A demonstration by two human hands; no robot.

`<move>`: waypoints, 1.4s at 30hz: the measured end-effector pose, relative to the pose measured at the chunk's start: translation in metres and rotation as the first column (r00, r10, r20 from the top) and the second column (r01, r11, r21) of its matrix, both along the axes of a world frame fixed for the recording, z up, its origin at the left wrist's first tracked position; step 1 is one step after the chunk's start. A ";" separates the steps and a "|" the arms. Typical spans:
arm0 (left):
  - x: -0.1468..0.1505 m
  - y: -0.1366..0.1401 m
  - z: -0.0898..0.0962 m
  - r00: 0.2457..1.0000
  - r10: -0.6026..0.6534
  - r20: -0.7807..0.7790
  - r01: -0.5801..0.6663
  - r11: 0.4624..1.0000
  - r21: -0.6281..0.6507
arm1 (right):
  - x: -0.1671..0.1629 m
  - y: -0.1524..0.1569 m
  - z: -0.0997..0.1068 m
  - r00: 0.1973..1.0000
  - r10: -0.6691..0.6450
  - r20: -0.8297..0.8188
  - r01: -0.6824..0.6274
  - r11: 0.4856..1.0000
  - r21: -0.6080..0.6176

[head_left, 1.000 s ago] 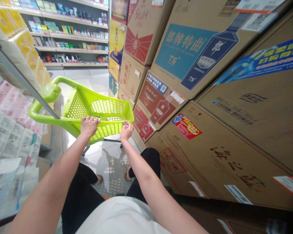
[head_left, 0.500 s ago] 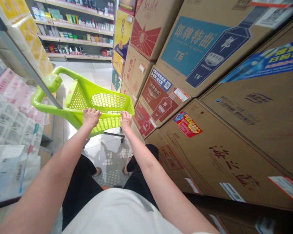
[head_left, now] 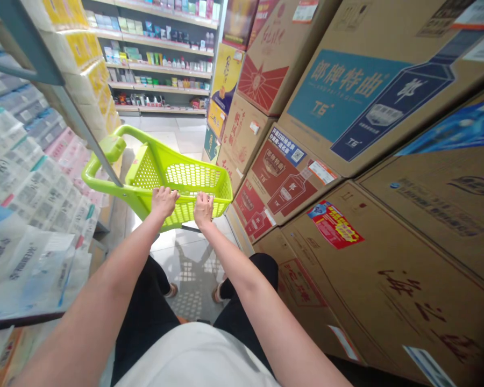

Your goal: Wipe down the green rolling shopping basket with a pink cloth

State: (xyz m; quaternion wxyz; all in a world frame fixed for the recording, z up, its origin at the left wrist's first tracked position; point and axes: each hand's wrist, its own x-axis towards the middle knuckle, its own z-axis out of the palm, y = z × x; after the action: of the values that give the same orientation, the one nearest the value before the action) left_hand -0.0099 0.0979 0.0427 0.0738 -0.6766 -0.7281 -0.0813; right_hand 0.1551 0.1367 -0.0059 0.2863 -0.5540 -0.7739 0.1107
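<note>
A lime-green plastic shopping cart (head_left: 139,192) stands sideways in the aisle in front of me, its handle end toward the left. My left hand (head_left: 164,201) is closed over the near rim of its basket, around the middle. Closer to the basket's right end, my right hand (head_left: 204,209) grips the same rim, fingers curled over the inside. A grey metal pole with a bracket (head_left: 86,131) rises from the cart's handle side toward the upper left. Nothing shows inside the visible part of the basket.
Stacked cardboard cartons (head_left: 387,226) wall the right side, close to the cart's right end. Packs of paper goods (head_left: 36,183) pile up on the left, with yellow-and-white bundles (head_left: 80,54) behind. Shelves of toiletries (head_left: 165,56) cross the far end beyond the tiled floor (head_left: 177,131).
The view has shifted, so cart, cartons and shelves sit further right and slightly lower. My right hand is nearer my left along the rim. Both hands keep hold of the cart.
</note>
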 end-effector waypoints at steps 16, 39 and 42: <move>0.006 0.007 -0.002 0.999 -0.016 0.032 0.017 1.000 -0.005 | 0.003 0.006 0.014 0.998 0.061 0.014 -0.061 0.998 0.009; -0.003 -0.009 0.000 0.992 -0.110 0.070 0.114 0.991 -0.066 | -0.033 -0.032 0.020 0.905 0.168 -0.391 -0.239 0.961 -0.141; 0.002 -0.009 -0.003 0.993 -0.075 0.089 0.078 0.997 -0.025 | -0.004 -0.024 0.032 0.913 0.266 -0.310 -0.276 0.961 0.011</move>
State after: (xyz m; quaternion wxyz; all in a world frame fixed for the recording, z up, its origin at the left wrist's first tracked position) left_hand -0.0080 0.0888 0.0397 0.0286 -0.7007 -0.7053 -0.1035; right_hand 0.1508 0.1125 0.0260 0.3765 -0.4219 -0.7869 0.2470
